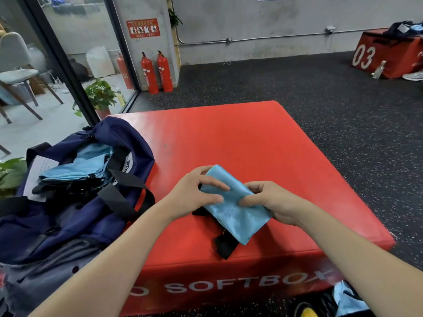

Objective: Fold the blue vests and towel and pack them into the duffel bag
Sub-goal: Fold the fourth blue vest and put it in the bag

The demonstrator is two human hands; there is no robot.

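A folded light-blue vest [235, 211] with black trim lies on the red soft box [229, 143], near its front edge. My left hand [194, 193] grips the vest's left end, thumb and fingers curled over it. My right hand [274, 202] holds the right side, its fingers tucked into the fold. A navy duffel bag [75, 202] stands open at the left, half over the box's edge. Inside it lies a stack of folded blue vests [77, 170] with black edges.
More blue fabric [348, 300] lies on the dark rubber floor at the bottom right. Another red box [389, 53] marked 03, with clothes on it, stands far right. Two fire extinguishers [158, 72] and a potted plant [100, 94] stand by the glass partition at the back left.
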